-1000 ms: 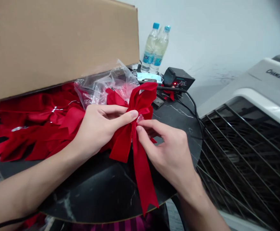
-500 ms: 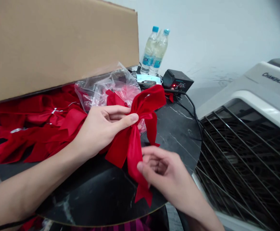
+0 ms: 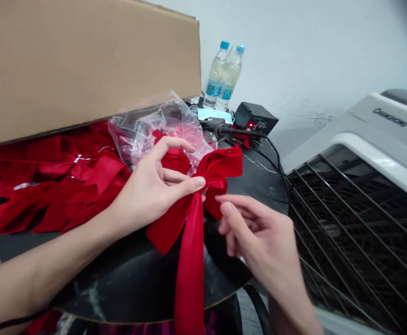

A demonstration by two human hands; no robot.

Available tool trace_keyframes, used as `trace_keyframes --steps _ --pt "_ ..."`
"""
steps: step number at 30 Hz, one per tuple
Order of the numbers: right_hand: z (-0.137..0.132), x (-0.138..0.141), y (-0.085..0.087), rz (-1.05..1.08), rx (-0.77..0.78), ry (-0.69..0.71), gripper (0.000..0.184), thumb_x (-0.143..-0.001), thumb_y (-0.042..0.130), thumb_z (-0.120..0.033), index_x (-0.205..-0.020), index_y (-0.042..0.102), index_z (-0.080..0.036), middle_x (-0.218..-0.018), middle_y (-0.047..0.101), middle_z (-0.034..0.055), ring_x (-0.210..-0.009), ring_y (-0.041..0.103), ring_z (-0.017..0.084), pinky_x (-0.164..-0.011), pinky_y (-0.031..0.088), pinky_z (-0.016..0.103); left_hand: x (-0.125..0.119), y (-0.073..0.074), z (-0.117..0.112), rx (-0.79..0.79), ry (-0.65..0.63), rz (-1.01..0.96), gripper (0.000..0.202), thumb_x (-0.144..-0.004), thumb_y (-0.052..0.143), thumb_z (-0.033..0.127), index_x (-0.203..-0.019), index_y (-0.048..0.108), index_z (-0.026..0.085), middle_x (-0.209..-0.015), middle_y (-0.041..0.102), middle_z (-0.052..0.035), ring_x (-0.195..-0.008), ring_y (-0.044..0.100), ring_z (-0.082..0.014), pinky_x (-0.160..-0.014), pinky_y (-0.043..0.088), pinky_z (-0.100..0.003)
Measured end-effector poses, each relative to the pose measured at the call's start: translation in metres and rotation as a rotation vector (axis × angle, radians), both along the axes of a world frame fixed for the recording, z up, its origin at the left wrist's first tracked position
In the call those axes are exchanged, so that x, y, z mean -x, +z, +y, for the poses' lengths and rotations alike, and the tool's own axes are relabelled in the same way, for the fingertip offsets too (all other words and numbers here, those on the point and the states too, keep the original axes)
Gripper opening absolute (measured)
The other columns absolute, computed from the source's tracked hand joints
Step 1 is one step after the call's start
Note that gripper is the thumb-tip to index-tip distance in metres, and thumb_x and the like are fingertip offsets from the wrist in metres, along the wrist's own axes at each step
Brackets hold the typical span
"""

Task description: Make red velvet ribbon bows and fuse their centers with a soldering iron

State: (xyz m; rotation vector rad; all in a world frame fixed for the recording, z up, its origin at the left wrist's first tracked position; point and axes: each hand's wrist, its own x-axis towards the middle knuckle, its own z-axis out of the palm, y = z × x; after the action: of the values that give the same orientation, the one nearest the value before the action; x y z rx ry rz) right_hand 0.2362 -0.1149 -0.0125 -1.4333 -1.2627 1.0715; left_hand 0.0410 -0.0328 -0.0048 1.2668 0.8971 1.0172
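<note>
My left hand pinches a red velvet bow at its knot, thumb in front and index finger raised off it. From the knot a long satin ribbon tail hangs straight down past the table's edge. A wider velvet tail slants to the lower left, and another shorter velvet part drops at the right. Beside that right part is my right hand, its fingers loosely bent, thumb near the index finger, with nothing visible between them. The underside of the knot is hidden.
Several red bows lie on the left of the round black table. Behind are a clear plastic bag, a cardboard box, two bottles, a blue mask and a black control box with a cable. An air cooler stands right.
My right hand has let go of the satin tail and moved up and right. That tail now hangs straight and longer. The bow is slightly lower, and my left index finger has lifted.
</note>
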Motion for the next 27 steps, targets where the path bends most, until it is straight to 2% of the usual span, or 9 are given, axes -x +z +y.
trace_keyframes --steps 4,8,12,18,20,23,25,27 --pt "0.015 0.026 -0.011 0.137 -0.062 -0.077 0.029 -0.091 0.075 -0.047 -0.087 0.073 -0.018 -0.064 0.068 -0.0001 -0.038 0.053 0.008 -0.035 0.041 0.018 -0.002 -0.004 -0.005 -0.04 -0.077 0.023 0.049 -0.078 0.085 0.024 -0.117 0.055 0.031 -0.067 0.076 0.0038 -0.061 0.078 -0.0208 -0.052 0.059 -0.02" --pt "0.018 0.03 -0.015 0.191 -0.081 -0.143 0.03 -0.089 0.077 -0.046 -0.081 0.07 -0.017 -0.059 0.065 -0.001 -0.035 0.05 0.008 -0.032 0.04 0.019 -0.004 -0.001 -0.009 -0.036 -0.138 0.026 0.045 -0.082 0.081 0.023 -0.116 0.053 0.032 -0.063 0.072 0.0055 -0.06 0.077 -0.0214 -0.05 0.058 -0.021" --pt "0.018 0.028 -0.013 0.208 -0.111 -0.155 0.029 -0.089 0.077 -0.044 -0.081 0.07 -0.017 -0.058 0.064 -0.002 -0.035 0.049 0.007 -0.032 0.039 0.018 -0.006 0.003 -0.013 -0.074 -0.149 -0.004 0.039 -0.083 0.079 0.019 -0.109 0.053 0.031 -0.064 0.069 0.0069 -0.06 0.077 -0.02 -0.049 0.056 -0.02" --pt "0.016 0.022 -0.014 0.308 -0.114 -0.122 0.028 -0.093 0.073 -0.041 -0.078 0.069 -0.017 -0.059 0.063 -0.0024 -0.037 0.048 0.006 -0.035 0.036 0.018 -0.003 0.002 -0.012 -0.233 -0.139 0.103 0.008 -0.087 0.075 0.018 -0.089 0.07 0.024 -0.084 0.075 0.0023 -0.081 0.076 -0.0145 -0.074 0.059 -0.018" --pt "0.017 0.019 -0.016 0.388 -0.102 -0.13 0.026 -0.094 0.071 -0.039 -0.08 0.068 -0.018 -0.062 0.063 -0.0027 -0.037 0.046 0.006 -0.035 0.033 0.019 -0.002 0.001 -0.01 -0.23 -0.146 0.129 0.01 -0.087 0.075 0.017 -0.092 0.073 0.025 -0.088 0.076 0.0024 -0.084 0.077 -0.0142 -0.078 0.058 -0.017" --pt "0.021 0.013 -0.016 0.509 -0.072 -0.175 0.021 -0.087 0.074 -0.033 -0.078 0.063 -0.019 -0.064 0.058 -0.0049 -0.039 0.041 0.005 -0.035 0.028 0.019 -0.001 -0.002 -0.009 -0.202 -0.141 0.137 0.012 -0.085 0.078 0.018 -0.093 0.074 0.025 -0.09 0.078 0.0009 -0.086 0.079 -0.0174 -0.079 0.06 -0.02" --pt "0.024 0.006 -0.015 0.605 -0.078 -0.203 0.021 -0.085 0.071 -0.031 -0.076 0.056 -0.02 -0.065 0.049 -0.0069 -0.042 0.037 0.005 -0.039 0.031 0.019 0.0 -0.002 -0.008 -0.172 -0.139 0.13 0.011 -0.085 0.079 0.022 -0.093 0.073 0.024 -0.088 0.079 -0.0006 -0.085 0.08 -0.0207 -0.077 0.062 -0.023" --pt "0.026 -0.005 -0.015 0.625 -0.143 -0.253 0.014 -0.085 0.066 -0.03 -0.083 0.054 -0.023 -0.072 0.049 -0.0061 -0.05 0.044 0.007 -0.048 0.04 0.02 0.0 -0.003 -0.007 -0.144 -0.148 0.112 0.012 -0.084 0.08 0.025 -0.093 0.072 0.024 -0.087 0.08 -0.0017 -0.086 0.081 -0.0236 -0.077 0.063 -0.025"
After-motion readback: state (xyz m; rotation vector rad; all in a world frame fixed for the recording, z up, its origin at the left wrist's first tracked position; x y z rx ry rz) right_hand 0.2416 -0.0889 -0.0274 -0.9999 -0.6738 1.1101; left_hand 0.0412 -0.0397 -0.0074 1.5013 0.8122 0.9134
